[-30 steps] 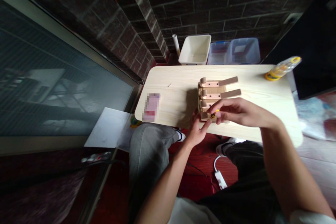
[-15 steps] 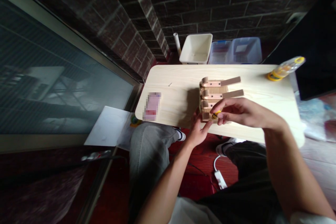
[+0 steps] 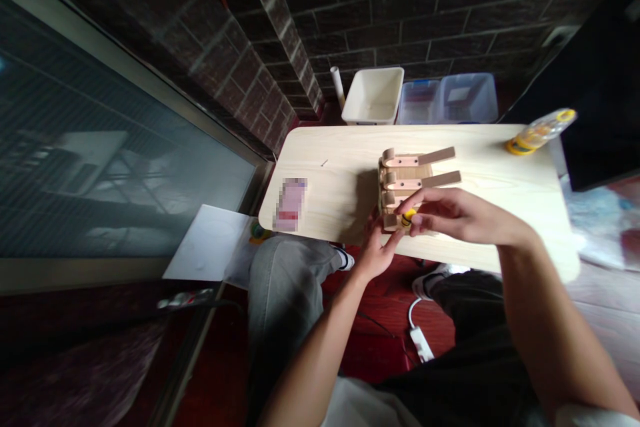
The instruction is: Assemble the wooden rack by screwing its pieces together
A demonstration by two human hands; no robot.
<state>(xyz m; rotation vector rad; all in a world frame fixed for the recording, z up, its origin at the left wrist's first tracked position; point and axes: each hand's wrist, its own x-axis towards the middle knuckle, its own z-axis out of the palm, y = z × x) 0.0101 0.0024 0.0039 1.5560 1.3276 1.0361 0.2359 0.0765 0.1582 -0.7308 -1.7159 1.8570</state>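
A wooden block-like piece point(image 3: 410, 172) sits on the table, right of its middle. Several curved wooden hooks with flat strips run across its top, and dark screw heads show on the strips. My left hand point(image 3: 379, 248) grips the near left corner of this piece, thumb along its near edge. Between the thumb and fingers of my right hand point(image 3: 445, 215) is a short yellow-and-black screwdriver point(image 3: 408, 217), held over the nearest hook. Its tip is hidden, so contact with a screw cannot be made out.
The pale wooden table point(image 3: 345, 147) carries a blurred-out pink item point(image 3: 290, 205), a small screw-like piece point(image 3: 325, 163) and a clear bottle with yellow ends point(image 3: 540, 133). Behind its far edge stand a cream bin point(image 3: 373, 97) and clear plastic boxes point(image 3: 467, 99). A power strip point(image 3: 421, 344) lies on the floor.
My right hand has shifted slightly left with the screwdriver, and more of the yellow handle shows. My left hand keeps its place on the wooden piece. The whole view has moved a little.
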